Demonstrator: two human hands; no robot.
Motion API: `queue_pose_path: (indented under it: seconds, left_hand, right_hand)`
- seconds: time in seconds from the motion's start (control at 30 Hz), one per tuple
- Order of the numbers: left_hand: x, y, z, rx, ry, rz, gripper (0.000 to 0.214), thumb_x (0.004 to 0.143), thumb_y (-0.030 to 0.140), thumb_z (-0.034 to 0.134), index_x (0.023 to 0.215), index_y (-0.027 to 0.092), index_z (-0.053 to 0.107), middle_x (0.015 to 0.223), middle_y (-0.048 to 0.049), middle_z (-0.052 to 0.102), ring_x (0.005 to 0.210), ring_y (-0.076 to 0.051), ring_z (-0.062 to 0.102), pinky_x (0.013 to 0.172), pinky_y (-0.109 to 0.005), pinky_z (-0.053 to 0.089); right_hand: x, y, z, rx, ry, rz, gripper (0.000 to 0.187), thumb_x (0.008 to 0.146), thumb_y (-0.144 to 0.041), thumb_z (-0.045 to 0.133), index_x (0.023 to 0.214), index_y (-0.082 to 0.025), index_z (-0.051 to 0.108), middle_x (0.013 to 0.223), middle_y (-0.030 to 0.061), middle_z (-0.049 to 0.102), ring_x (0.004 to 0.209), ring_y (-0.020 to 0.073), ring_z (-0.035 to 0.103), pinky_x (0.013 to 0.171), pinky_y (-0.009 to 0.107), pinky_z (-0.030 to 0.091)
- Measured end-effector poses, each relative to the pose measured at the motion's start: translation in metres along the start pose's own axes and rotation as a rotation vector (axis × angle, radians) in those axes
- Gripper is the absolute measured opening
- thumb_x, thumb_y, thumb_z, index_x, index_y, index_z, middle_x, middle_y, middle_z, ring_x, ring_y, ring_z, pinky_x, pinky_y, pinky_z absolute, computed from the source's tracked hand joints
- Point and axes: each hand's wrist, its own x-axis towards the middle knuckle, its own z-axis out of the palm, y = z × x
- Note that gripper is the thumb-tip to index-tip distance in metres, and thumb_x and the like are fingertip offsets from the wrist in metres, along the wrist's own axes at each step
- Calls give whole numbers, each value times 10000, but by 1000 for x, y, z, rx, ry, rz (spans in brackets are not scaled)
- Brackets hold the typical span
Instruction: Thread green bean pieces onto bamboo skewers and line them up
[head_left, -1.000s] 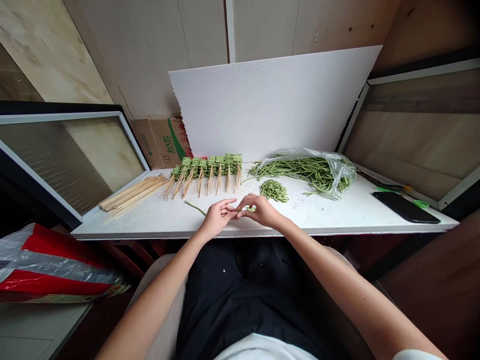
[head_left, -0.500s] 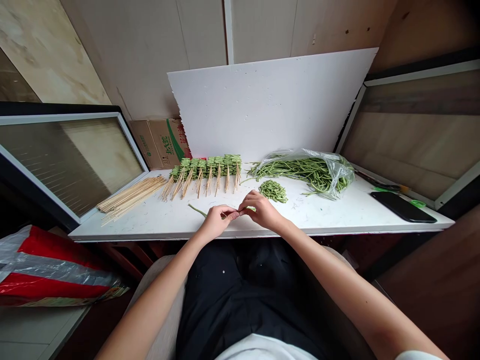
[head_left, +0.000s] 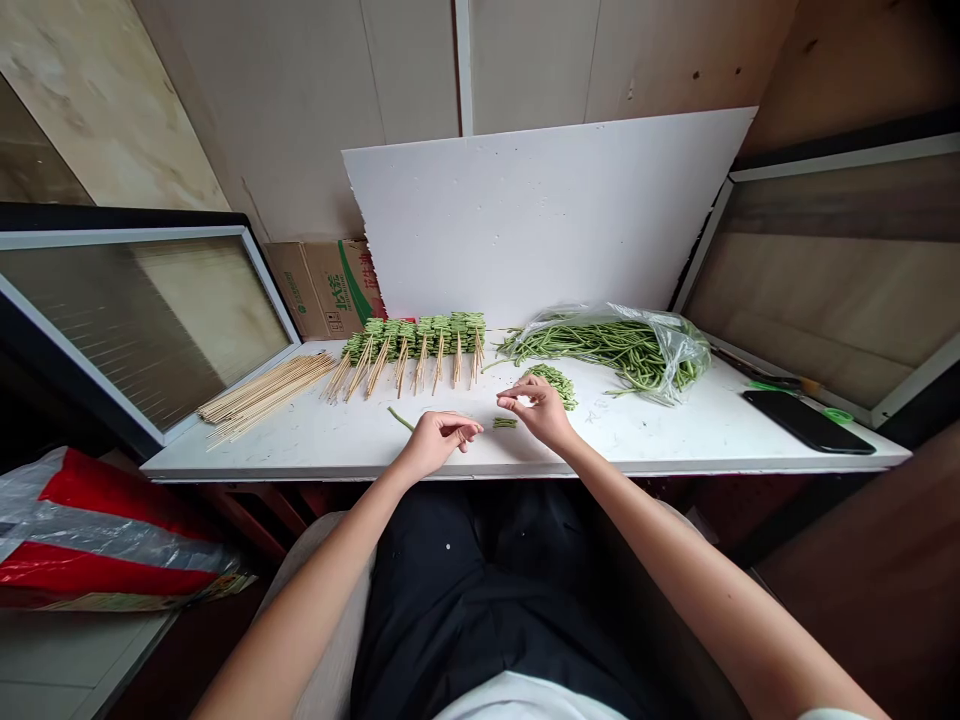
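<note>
My left hand point(head_left: 439, 440) is low over the front of the white table, fingers curled round a long green bean point(head_left: 400, 418) whose end sticks out to the left. To its right, my right hand point(head_left: 541, 410) is raised a little, thumb and forefinger brought together at the tips; whatever they pinch is too small to make out. Between the hands lies a small row of short bean pieces point(head_left: 505, 422). A heap of cut bean pieces point(head_left: 553, 382) sits just behind my right hand, which partly hides it.
Several skewered bean bundles point(head_left: 424, 328) line the back, sticks facing me. Loose bamboo skewers point(head_left: 266, 390) lie left. A clear plastic bag point(head_left: 667, 345) of long beans stands back right, a black phone point(head_left: 806, 420) at far right. A white board point(head_left: 540, 220) leans behind.
My hands were touching at the fingertips and have now come apart, the right one moving right and slightly up. The short bean pieces between them have come into view.
</note>
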Motion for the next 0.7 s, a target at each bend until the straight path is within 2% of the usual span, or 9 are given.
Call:
queue_pose_path:
  seconds: [0.1,0.2,0.37,0.47,0.53,0.63,0.7]
  left_hand:
    - [1,-6,1,43,20,-8,366,931,492,756,963,145,864,908,-115,795,573,-115,577,581,-267,514]
    - [0,-8,3,123,51,40,351,971,465,715,998,150,868,944,-127,786,735,-167,644,666,-278,526]
    - [-1,-6,3,153,47,67,348,1040,368,594,1174,161,839,1043,-128,730,833,-170,649,726,-279,539]
    - [-1,-6,4,135,26,49,310,1011,331,634,1199,178,827,1090,-125,722,933,-188,683,807,-299,572]
    - [-1,-8,4,110,51,-1,296,977,312,685,1201,169,815,1080,-122,738,950,-199,708,853,-328,591]
    - [0,-9,6,28,114,-77,374,929,310,755,1264,143,766,1006,-107,757,902,-203,733,851,-358,619]
    - [0,-7,6,-22,127,-85,436,909,331,787,1296,138,735,967,-94,763,877,-201,741,837,-356,628]
  right_hand:
    - [-2,22,-4,-218,-14,44,269,888,-497,815,914,-235,867,874,96,770,932,295,626,912,446,465]
    - [-6,36,-1,-361,-66,96,231,902,-443,805,910,-218,861,901,106,794,959,307,624,870,412,462]
    - [-10,36,5,-552,-194,34,262,1010,-307,640,883,-210,849,927,127,786,1079,336,578,935,441,426]
    - [-6,28,2,-500,-133,-46,279,1028,-296,600,920,-202,840,1034,138,777,1150,345,538,1010,494,411]
    - [-3,18,0,-388,-99,-100,307,1059,-338,563,1004,-211,836,1065,131,776,1121,327,548,1025,514,418]
    - [-2,-7,-1,-166,-198,-147,352,1084,-460,540,1145,-246,813,1070,107,789,1078,299,586,947,464,479]
    - [-4,-24,3,-63,-301,-203,339,1026,-522,650,1181,-262,802,1065,98,791,1069,292,605,897,426,507]
